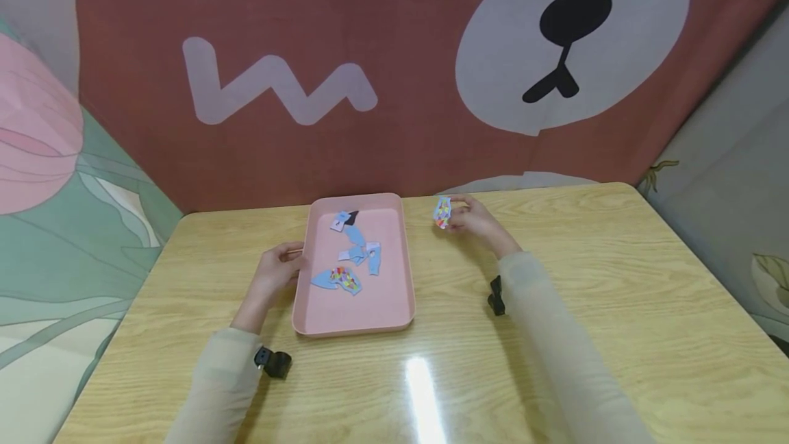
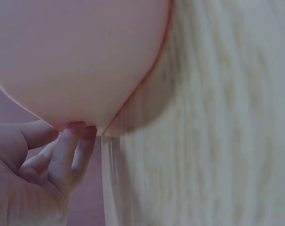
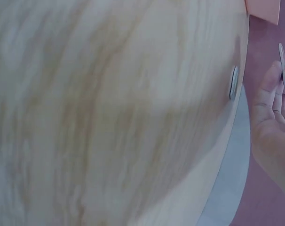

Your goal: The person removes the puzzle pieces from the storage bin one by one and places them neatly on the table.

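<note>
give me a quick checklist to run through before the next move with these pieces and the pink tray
1. Right hand has a secure hold: ok, it seems; it pinches the multicoloured piece.
2. Left hand at the tray: ok, it touches the left side of the pink tray.
3. Held piece inside the tray: not ok, it is off to the tray's right.
4. Tray pieces spread apart: not ok, several overlap.
5. Table free of loose items: not ok, the right wrist view shows a small flat item on it.
6. Whether that item is another piece: cannot tell.
</note>
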`<action>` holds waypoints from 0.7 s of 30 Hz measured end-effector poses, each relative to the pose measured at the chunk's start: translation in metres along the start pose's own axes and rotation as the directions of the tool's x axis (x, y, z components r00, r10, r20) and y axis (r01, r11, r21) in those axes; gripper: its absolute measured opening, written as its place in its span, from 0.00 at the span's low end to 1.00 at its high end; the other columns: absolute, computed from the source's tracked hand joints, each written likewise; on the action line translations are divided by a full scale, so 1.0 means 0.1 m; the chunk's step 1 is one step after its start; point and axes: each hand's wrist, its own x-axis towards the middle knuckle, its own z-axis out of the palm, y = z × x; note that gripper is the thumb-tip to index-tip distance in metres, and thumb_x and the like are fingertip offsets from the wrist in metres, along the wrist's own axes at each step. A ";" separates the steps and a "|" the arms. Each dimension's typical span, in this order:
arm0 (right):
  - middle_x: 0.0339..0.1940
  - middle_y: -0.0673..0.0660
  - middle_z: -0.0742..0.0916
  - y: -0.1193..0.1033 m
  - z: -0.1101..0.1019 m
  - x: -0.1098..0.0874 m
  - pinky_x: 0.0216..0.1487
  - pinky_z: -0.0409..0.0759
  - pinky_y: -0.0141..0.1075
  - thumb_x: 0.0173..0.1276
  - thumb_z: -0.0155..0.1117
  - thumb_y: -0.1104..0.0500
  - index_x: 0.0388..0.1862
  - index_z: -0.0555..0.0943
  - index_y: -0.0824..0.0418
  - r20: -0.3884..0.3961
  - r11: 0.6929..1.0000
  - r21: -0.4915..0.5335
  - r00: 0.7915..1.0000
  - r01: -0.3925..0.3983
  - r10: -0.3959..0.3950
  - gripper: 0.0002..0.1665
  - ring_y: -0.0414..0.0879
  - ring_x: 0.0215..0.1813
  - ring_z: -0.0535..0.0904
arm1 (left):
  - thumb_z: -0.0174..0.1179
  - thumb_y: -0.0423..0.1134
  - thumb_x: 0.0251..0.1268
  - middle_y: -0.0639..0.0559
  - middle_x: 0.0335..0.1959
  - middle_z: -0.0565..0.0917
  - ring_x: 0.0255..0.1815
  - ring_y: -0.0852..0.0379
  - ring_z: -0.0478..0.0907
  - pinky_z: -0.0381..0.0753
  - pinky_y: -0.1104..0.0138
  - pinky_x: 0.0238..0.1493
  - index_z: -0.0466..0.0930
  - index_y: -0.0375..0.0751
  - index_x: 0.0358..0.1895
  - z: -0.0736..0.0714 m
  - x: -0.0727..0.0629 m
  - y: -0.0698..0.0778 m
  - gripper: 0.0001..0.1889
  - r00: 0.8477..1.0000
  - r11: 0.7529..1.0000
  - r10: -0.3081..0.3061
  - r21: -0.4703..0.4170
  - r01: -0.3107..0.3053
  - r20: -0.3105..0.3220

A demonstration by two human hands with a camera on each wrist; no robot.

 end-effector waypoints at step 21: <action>0.44 0.54 0.80 0.16 -0.25 -0.04 0.48 0.82 0.26 0.72 0.53 0.63 0.69 0.65 0.69 -0.137 1.000 0.003 0.990 -0.014 0.014 0.28 0.31 0.35 0.78 | 0.48 0.32 0.71 0.28 0.64 0.71 0.48 0.53 0.81 0.85 0.64 0.49 0.63 0.29 0.67 0.01 0.00 0.00 0.23 1.000 1.000 0.002 -0.015 -0.002 -0.015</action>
